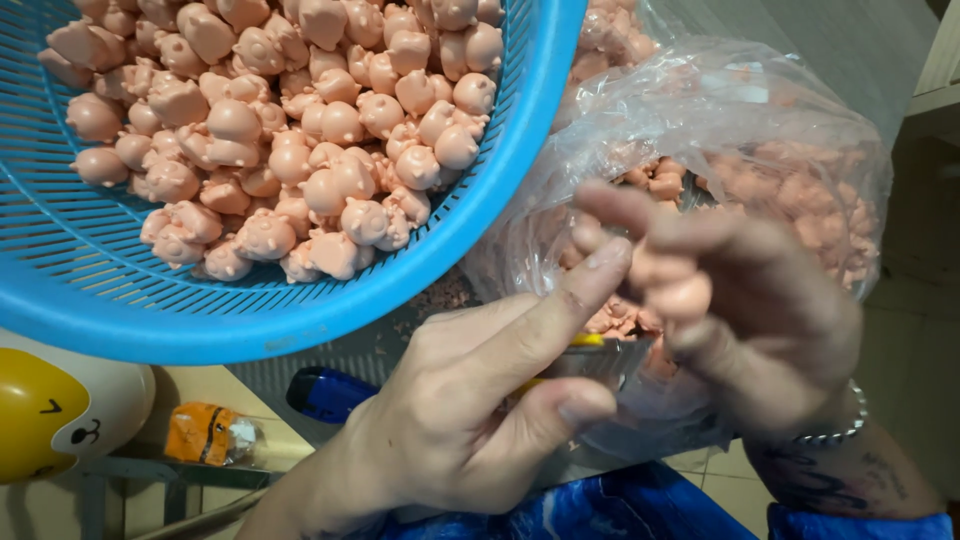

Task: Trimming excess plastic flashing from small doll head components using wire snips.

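Below the blue basket (120,300) of pink figures (300,150), our left hand (470,410) pinching a half-hidden blade (590,362), our blurred right hand (760,300) pinching one pink piece (685,295), clear bag (760,130) veiling more.

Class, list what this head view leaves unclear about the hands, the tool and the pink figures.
- Left hand: it grips a small blade with a yellow part; fingers hide its handle.
- Right hand: motion blur; the pink figure it pinches lacks detail.
- Clear bag: wrinkled plastic veils the figures inside.
- Blue basket: cut off by top and left edges.
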